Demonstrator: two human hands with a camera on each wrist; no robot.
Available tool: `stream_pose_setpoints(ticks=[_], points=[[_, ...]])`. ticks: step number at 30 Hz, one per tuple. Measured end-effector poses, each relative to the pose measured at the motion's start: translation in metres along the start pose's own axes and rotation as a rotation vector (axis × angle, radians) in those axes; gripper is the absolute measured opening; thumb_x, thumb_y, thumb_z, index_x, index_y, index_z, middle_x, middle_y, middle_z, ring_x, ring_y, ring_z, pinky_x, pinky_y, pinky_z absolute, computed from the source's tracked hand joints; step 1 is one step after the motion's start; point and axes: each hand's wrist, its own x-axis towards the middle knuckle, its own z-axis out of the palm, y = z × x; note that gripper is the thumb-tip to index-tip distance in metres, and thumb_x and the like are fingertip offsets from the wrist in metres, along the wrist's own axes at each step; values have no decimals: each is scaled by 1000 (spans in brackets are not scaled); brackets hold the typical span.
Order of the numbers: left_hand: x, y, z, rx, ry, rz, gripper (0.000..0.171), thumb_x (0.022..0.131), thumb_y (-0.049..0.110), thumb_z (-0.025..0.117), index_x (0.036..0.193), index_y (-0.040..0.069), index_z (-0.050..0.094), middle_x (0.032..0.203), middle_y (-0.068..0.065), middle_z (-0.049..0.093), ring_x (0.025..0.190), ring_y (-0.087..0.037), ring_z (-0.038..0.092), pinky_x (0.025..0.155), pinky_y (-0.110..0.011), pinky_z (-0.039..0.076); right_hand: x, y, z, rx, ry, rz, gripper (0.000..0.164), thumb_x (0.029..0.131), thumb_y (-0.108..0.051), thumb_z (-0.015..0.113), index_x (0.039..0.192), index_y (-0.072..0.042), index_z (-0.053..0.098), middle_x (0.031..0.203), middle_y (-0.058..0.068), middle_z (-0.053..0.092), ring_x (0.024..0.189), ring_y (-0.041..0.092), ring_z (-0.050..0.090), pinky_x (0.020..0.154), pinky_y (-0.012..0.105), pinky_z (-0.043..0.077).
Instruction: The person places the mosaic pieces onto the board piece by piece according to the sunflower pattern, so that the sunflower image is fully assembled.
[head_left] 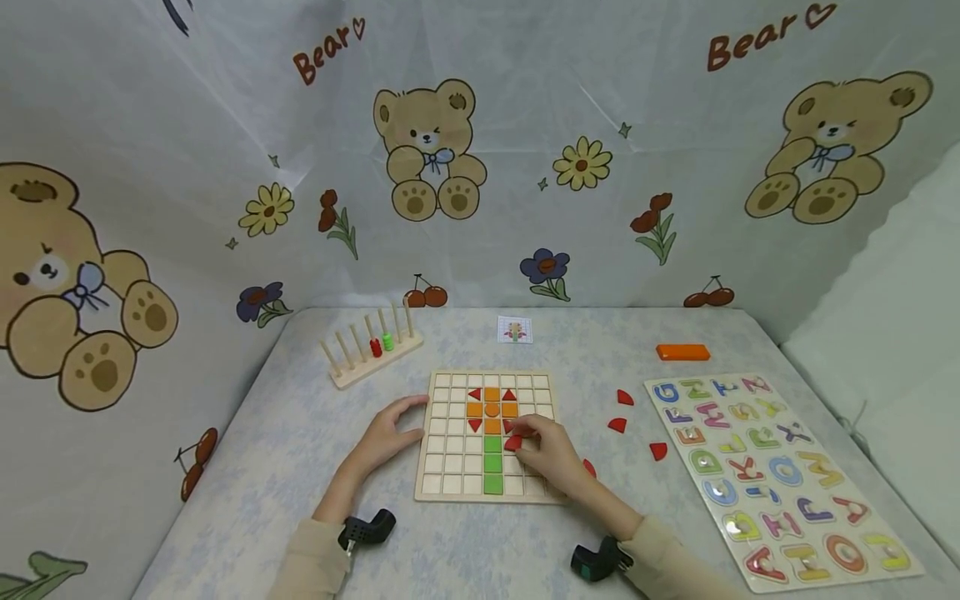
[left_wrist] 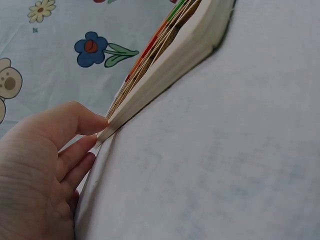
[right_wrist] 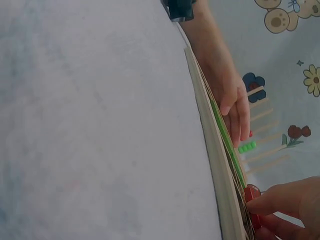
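Here, a table (head_left: pixel 450 546) in mottled pale blue and white stands against a fabric backdrop (head_left: pixel 525 50) printed with bears, flowers, cherries and the word "Bear". Toward the back left of the table stands a wooden peg stand (head_left: pixel 356 374) with red beads (head_left: pixel 376 347) on one peg and green beads (head_left: pixel 387 342) on the next. A small pattern card (head_left: pixel 515 330) lies near the back edge, with an orange block (head_left: pixel 682 352) farther right, above an alphabet puzzle board (head_left: pixel 753 543). Loose red quarter-circle pieces (head_left: pixel 617 426) lie between that board and the wooden grid board (head_left: pixel 453 462) at the middle of the table, whose cells hold orange pieces, red triangles and a column of green squares (head_left: pixel 492 463).

The left hand (head_left: pixel 384 433) comes up from the near left, fingers parted and gently bent, thumb and fingertips touching the grid board's left edge. The right hand (head_left: pixel 551 450) reaches over its right side from the near right, pinching a red piece (head_left: pixel 513 443) between thumb and finger, just right of the top green square; whether the piece touches the board, I cannot tell.
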Motion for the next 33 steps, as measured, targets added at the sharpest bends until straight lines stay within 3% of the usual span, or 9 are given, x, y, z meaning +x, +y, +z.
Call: stream_pose_setpoints(ticks=[13, 18, 23, 33], points=[[1, -3, 0, 3, -6, 37, 54, 87, 11, 68, 138, 9, 50, 145, -13, 47, 141, -33, 34, 116, -54, 25, -1, -1, 0, 8, -37, 54, 36, 79, 6, 67, 114, -2, 66, 105, 8, 70, 97, 25, 61, 84, 27, 52], [1, -3, 0, -7, -2, 11, 54, 86, 12, 69, 137, 10, 51, 145, -9, 48, 141, -29, 34, 117, -51, 24, -1, 1, 0, 21, -29, 32, 36, 79, 5, 69, 114, -2, 66, 103, 9, 71, 96, 26, 62, 85, 29, 52], [0, -2, -1, -17, -4, 32, 54, 86, 10, 68, 137, 9, 51, 145, -12, 47, 141, -32, 33, 117, -53, 25, -1, 3, 0, 33, -19, 13, 35, 79, 5, 69, 114, 0, 66, 102, 11, 71, 95, 27, 64, 85, 30, 53], [0, -1, 0, -20, -4, 11, 54, 86, 10, 68, 137, 10, 50, 145, -11, 47, 142, -30, 33, 117, -52, 24, -2, 11, -23, -21, 68, 125, 31, 82, 3, 67, 113, -3, 67, 96, 9, 71, 89, 21, 63, 77, 25, 54]])
